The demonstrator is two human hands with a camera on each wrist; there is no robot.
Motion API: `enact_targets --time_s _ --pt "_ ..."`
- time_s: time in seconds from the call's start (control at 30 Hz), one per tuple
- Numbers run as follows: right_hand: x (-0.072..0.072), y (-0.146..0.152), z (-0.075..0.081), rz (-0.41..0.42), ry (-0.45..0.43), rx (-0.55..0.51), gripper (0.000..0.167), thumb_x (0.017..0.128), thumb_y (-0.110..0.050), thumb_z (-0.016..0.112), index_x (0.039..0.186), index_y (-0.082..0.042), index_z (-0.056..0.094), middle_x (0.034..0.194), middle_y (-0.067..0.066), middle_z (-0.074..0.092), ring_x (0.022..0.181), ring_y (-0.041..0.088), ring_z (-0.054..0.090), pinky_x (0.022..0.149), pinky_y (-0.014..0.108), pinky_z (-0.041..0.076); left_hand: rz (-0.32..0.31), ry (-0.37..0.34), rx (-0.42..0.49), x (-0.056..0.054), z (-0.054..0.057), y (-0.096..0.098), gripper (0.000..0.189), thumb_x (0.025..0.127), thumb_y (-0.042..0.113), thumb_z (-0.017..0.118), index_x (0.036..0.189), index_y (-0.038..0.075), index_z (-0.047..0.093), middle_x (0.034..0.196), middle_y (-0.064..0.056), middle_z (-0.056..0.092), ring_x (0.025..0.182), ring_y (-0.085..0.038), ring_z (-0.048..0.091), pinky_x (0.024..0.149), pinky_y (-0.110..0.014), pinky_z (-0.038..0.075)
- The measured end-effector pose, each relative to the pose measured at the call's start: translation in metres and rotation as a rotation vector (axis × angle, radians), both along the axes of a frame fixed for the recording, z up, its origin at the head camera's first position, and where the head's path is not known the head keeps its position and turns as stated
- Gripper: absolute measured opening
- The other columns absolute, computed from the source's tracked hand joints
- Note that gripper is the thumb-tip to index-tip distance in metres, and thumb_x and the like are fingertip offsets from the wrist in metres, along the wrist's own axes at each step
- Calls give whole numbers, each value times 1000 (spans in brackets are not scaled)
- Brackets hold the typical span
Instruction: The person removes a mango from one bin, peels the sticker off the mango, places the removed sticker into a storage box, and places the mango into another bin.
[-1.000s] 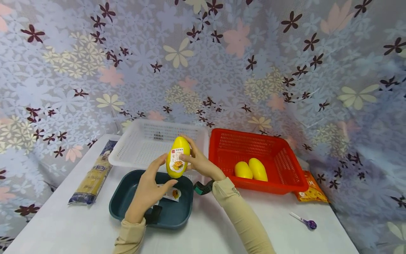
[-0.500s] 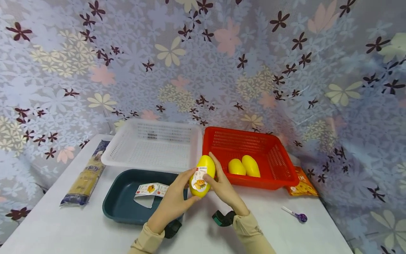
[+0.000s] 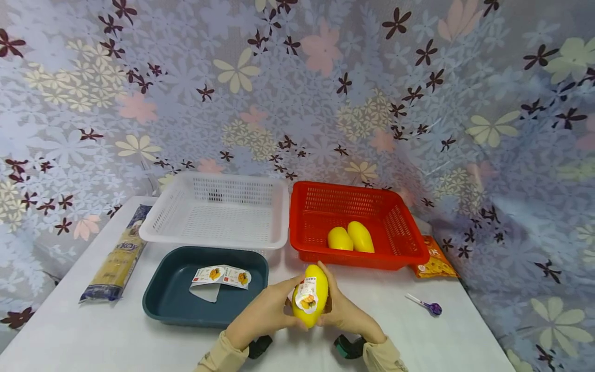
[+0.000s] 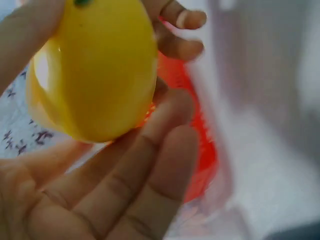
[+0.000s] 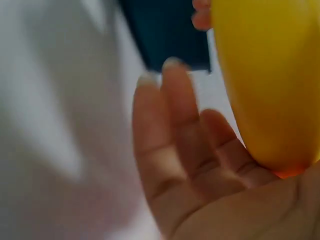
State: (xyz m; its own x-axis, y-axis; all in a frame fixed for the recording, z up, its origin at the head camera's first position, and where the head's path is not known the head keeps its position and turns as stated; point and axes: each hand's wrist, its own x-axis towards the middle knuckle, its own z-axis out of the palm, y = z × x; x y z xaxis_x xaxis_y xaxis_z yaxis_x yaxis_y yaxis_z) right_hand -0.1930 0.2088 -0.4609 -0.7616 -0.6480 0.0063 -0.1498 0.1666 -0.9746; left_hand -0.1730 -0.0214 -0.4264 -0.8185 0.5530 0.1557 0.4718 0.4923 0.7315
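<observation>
Between both hands, in front of the red basket (image 3: 353, 258), is a yellow mango (image 3: 323, 284) with a white printed label (image 3: 307, 295) on its near face. My left hand (image 3: 266, 311) grips it from the left, and my right hand (image 3: 347, 312) holds its other side. Seen from the left wrist, the mango (image 4: 100, 70) shows a small green spot at its top, with fingers curving beneath it. In the right wrist view the mango (image 5: 272, 85) rests against the right hand (image 5: 200, 175), whose outer fingers extend away from it.
Two more yellow mangoes (image 3: 360, 237) lie inside the red basket. A white basket (image 3: 214, 237) stands beside it. The dark teal tub (image 3: 186, 312) holds printed label stickers (image 3: 237, 277). Packaged noodles (image 3: 118, 258) lie left; an orange snack bag (image 3: 434, 261) and a lollipop (image 3: 432, 308) lie right.
Both hands have carried the mango from above the teal tub rightward and nearer to me, onto the side in front of the red basket. The stickers in the tub are now uncovered.
</observation>
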Motion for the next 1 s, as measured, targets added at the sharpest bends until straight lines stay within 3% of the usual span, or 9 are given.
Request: enact_targets --time_s 0.13,0.23,0.37,0.47,0.57,0.77,1.0 --pt "-1 3 -13 2 -28 32 126 76 -45 80 153 -21 -18 157 23 7 127 30 41 98 18 44 12 11 -75 0 -11 6 93 71 34 85 147 7 40 95 -2 68 64 -3 45 62 -16 42" --pt "-2 4 -18 -22 -15 57 126 73 -39 84 154 -20 -10 154 21 16 126 30 41 99 17 43 53 69 -126 2 -14 9 77 75 30 83 140 5 50 89 -3 70 66 -5 56 62 -18 46" --pt "-2 4 -20 -81 -1 134 121 69 -33 88 155 -25 3 147 17 30 117 23 46 97 19 41 96 133 -189 5 -14 15 50 82 25 77 126 4 63 109 -9 73 87 -13 69 71 -25 55" --pt "-3 5 -22 -98 12 150 118 68 -28 89 154 -29 8 145 14 31 115 21 46 98 21 40 115 142 -219 5 -15 18 45 84 23 74 124 4 65 106 -9 74 77 -7 64 65 -24 53" --pt "-4 4 -25 -84 75 129 119 65 -28 90 154 -26 11 148 16 26 117 17 44 99 20 39 128 125 -177 5 -15 20 43 85 20 73 123 3 65 104 -10 74 75 -6 61 65 -24 52" --pt "-1 6 -26 -139 134 173 121 60 -23 93 151 -17 13 140 21 34 107 17 49 91 20 43 159 19 -19 8 -24 27 38 86 11 70 122 -1 63 111 -14 72 101 -23 69 84 -36 56" --pt "-2 5 -27 -237 151 241 117 62 -27 92 151 -17 16 148 17 28 115 22 43 99 24 39 279 -137 164 8 -25 31 13 90 11 65 99 2 63 101 -15 67 77 -14 68 63 -22 52"
